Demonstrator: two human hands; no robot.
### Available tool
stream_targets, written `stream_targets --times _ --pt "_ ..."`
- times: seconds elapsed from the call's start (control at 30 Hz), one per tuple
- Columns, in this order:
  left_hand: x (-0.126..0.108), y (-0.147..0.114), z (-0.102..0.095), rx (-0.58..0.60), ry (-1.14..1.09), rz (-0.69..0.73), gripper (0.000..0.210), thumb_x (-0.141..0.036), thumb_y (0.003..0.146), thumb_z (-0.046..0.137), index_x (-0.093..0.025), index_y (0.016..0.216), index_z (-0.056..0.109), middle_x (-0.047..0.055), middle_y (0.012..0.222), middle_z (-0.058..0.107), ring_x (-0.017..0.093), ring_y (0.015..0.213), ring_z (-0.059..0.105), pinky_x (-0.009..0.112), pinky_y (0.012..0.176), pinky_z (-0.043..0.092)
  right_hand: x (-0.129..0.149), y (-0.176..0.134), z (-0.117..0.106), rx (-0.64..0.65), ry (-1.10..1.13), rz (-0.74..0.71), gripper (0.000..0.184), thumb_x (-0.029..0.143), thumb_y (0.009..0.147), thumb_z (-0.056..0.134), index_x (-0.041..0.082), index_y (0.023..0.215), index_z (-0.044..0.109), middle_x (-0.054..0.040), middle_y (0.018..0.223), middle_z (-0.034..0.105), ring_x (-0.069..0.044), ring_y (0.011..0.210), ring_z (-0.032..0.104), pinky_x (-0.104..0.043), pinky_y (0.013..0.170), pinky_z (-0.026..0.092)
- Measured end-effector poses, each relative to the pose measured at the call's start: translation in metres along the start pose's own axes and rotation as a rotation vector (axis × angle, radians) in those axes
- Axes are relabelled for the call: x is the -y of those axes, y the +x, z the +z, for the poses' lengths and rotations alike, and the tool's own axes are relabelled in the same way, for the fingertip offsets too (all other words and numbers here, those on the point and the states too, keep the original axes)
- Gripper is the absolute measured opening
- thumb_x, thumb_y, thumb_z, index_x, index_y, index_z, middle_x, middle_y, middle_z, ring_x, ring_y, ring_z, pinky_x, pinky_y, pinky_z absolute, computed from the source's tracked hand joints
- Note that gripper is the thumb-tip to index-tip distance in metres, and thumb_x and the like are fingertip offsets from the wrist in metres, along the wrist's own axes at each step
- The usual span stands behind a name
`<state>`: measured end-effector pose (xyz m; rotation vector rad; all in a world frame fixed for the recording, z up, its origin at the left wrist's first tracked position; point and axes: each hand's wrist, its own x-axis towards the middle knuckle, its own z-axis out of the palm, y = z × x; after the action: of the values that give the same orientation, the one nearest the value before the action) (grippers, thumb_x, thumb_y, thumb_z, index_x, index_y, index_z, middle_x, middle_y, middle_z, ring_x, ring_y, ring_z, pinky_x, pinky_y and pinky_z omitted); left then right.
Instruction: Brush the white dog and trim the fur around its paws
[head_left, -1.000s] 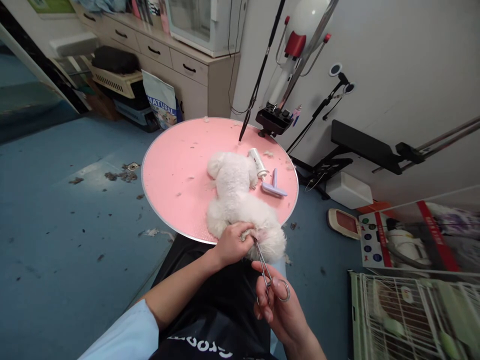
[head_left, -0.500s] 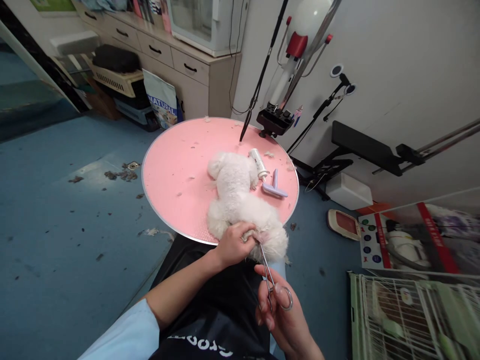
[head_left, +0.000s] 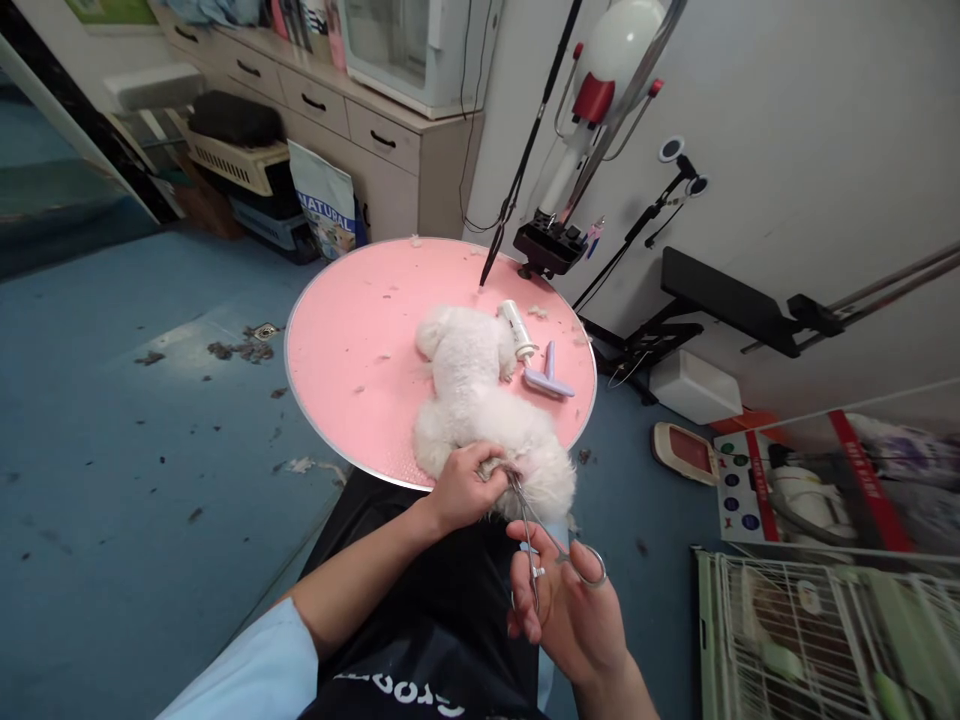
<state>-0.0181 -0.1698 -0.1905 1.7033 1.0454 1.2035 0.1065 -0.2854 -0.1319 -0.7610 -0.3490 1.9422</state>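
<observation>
A white, curly-coated dog (head_left: 472,370) lies along the near right part of a round pink grooming table (head_left: 345,330). My left hand (head_left: 469,485) is closed on the dog's ear at the near edge, holding it folded back beside a patch of pink skin. My right hand (head_left: 574,610) has its thumb and a finger in the rings of a metal hemostat (head_left: 531,510). Its handles are spread apart, and the tips are at the pink skin beside my left fingers. Fur and fingers partly hide the tips.
A white bottle (head_left: 516,328) and a lilac T-shaped rake comb (head_left: 549,378) lie right of the dog. Behind them rises a grooming arm with a black strap (head_left: 495,250). Fur clumps (head_left: 240,350) lie on the blue floor. A wire cage (head_left: 810,630) stands at lower right.
The hemostat's handles have spread apart as the fingers of my right hand opened. My left hand and the dog have stayed nearly in place.
</observation>
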Motion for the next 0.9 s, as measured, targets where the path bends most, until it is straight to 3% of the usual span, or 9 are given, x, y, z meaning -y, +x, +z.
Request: stream_targets --times 0.3,0.57,0.73,0.9 --pt "0.002 -0.001 0.0 -0.027 -0.022 0.005 0.019 -0.018 0.074 0.058 -0.015 0.092 0.063 0.004 0.085 0.068 0.014 0.077 0.063 0.024 0.072 0.049 -0.001 0.009 0.005 -0.088 -0.146 -0.043 0.037 0.038 0.081 0.066 0.017 0.111 0.062 0.0025 0.062 0.064 -0.005 0.036 0.051 -0.022 0.047 0.054" --pt "-0.004 0.003 -0.001 0.022 -0.033 -0.063 0.008 -0.015 0.075 0.052 -0.016 0.074 0.06 -0.001 0.07 0.062 0.011 0.066 0.056 0.021 0.065 0.044 -0.007 -0.005 0.005 -0.14 -0.184 -0.105 0.04 0.042 0.079 0.068 0.019 0.112 0.062 0.0058 0.057 0.059 -0.001 0.03 0.04 -0.018 0.04 0.048" --pt "-0.007 0.004 -0.001 0.005 -0.033 -0.097 0.007 -0.015 0.074 0.053 -0.016 0.075 0.06 -0.002 0.069 0.06 0.01 0.065 0.054 0.021 0.063 0.042 -0.001 -0.01 0.005 -0.07 -0.133 -0.112 0.044 0.043 0.08 0.066 0.017 0.116 0.06 0.0051 0.056 0.059 -0.002 0.031 0.041 -0.018 0.042 0.049" --pt "-0.005 0.002 -0.001 -0.003 -0.027 -0.064 0.006 -0.015 0.074 0.053 -0.016 0.074 0.059 -0.001 0.068 0.059 0.01 0.063 0.053 0.021 0.062 0.042 0.009 0.0 0.006 -0.015 -0.029 0.039 0.048 0.055 0.084 0.052 0.017 0.111 0.063 0.0003 0.061 0.062 -0.009 0.04 0.055 -0.028 0.051 0.056"
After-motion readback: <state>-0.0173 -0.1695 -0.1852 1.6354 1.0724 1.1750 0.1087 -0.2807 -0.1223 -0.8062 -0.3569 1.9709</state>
